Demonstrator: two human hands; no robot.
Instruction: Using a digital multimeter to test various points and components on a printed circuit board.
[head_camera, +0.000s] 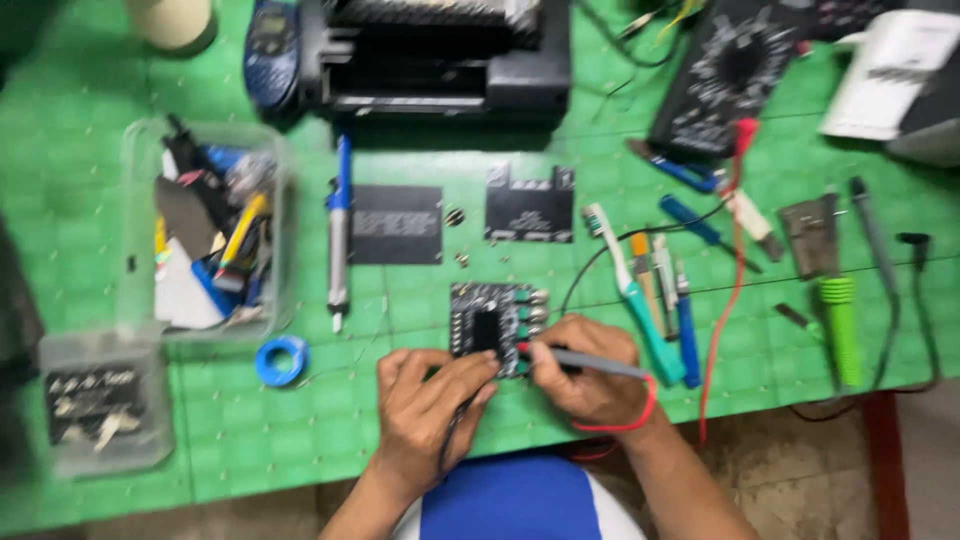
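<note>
Fingers of our right hand (590, 375) pinch a grey probe (590, 362), its long axis running sideways, tip touching the small circuit board (490, 318) just beyond our fingertips. Our left hand (428, 395) curls around a black lead, equally near.

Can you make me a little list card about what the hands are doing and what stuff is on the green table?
Left hand: touches a black wire at the circuit board
Right hand: holds a grey test probe, tip on the board
Table: green cutting mat
Left of the board: blue tape roll, clear tool box
Right of the board: toothbrush, multimeter
</note>
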